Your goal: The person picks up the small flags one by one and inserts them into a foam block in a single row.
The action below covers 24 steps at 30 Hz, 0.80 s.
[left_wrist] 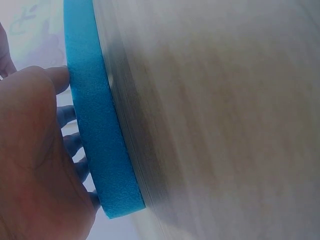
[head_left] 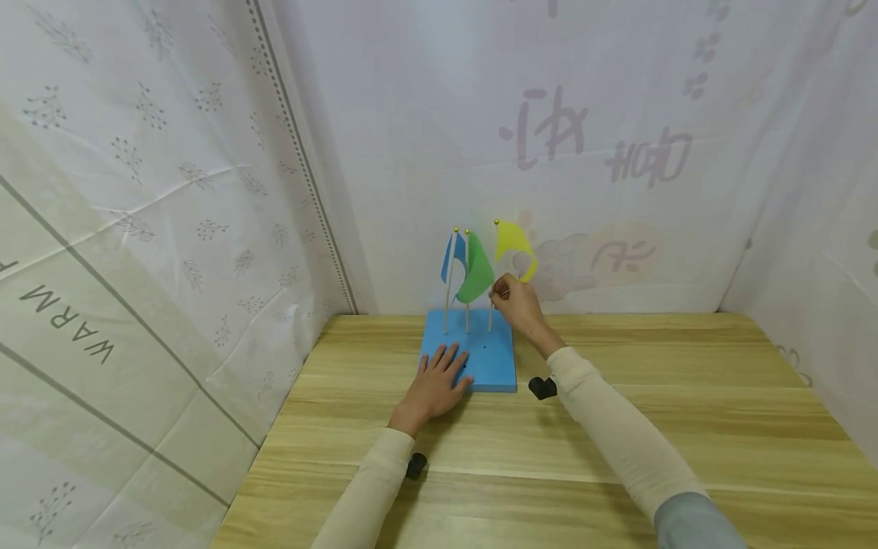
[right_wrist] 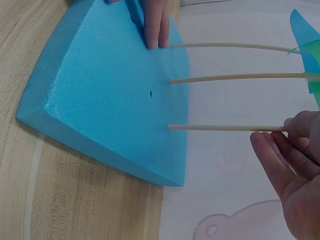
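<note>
My left hand (head_left: 434, 389) lies with spread fingers on the front left of a blue foam block (head_left: 499, 371). The left wrist view shows its thumb (left_wrist: 60, 79) against the block's edge (left_wrist: 100, 125). With thumb and fingers, my right hand (head_left: 519, 303) pinches the thin wooden stick (right_wrist: 220, 127) of a yellow flag (head_left: 513, 238). That stick's lower end meets the block at the back right. Beside it, a green flag (head_left: 479, 271) and a blue flag (head_left: 447, 261) stand on sticks in the block. A small bare hole (right_wrist: 151, 93) shows in its top.
The block sits at the back of a wooden table (head_left: 357, 396), close to a patterned curtain (head_left: 425, 114). More curtain (head_left: 171, 152) hangs at the left. Dark pieces (head_left: 543, 388) show at both wrists.
</note>
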Motion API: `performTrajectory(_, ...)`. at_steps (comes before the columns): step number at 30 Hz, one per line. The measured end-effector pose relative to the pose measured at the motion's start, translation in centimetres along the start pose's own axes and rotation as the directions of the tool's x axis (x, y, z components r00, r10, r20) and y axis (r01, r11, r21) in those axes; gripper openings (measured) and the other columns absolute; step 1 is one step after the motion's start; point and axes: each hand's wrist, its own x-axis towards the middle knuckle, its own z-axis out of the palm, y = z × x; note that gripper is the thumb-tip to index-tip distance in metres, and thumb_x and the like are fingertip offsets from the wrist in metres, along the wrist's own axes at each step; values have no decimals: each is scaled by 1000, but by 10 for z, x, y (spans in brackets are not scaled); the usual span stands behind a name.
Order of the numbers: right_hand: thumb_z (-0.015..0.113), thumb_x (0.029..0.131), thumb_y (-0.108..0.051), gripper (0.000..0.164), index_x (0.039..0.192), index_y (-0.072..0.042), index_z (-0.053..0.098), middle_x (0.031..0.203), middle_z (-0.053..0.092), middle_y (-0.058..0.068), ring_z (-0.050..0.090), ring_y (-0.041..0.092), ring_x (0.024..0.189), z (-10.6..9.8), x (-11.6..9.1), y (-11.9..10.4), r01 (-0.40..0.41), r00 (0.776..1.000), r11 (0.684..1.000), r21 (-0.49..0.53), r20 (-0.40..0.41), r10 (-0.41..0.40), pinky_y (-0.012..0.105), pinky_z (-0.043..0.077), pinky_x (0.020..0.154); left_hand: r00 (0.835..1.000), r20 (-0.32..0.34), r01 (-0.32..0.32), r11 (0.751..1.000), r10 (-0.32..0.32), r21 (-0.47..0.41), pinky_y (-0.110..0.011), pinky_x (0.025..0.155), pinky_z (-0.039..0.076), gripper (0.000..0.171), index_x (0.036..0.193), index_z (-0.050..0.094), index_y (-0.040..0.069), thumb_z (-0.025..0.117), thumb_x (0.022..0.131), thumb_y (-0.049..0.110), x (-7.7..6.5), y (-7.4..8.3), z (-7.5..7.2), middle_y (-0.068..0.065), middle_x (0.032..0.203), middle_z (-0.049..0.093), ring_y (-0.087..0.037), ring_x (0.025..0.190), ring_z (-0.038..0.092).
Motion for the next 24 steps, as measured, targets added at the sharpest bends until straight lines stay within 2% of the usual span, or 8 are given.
performTrajectory(17,67,106,-17,20,116,0,65,113,74,19,77,33,101,-9,-3,1,-15,1000,1000,-19,4,15,46,65,85,1000,5,6,1000,-6,-6,-67,132,16,63,168,36,15,44,114,47,2,-3,1,-12,178,25,-39,166,20)
performTrajectory(24,69,104,-14,16,112,0,66,111,75,19,77,34,102,-17,-10,7,-2,1000,999,-32,8,2,48,64,87,1000,-3,-7,1000,7,3,-68,131,17,63,168,37,13,46,114,45,4,-4,2,-14,177,27,-41,164,22)
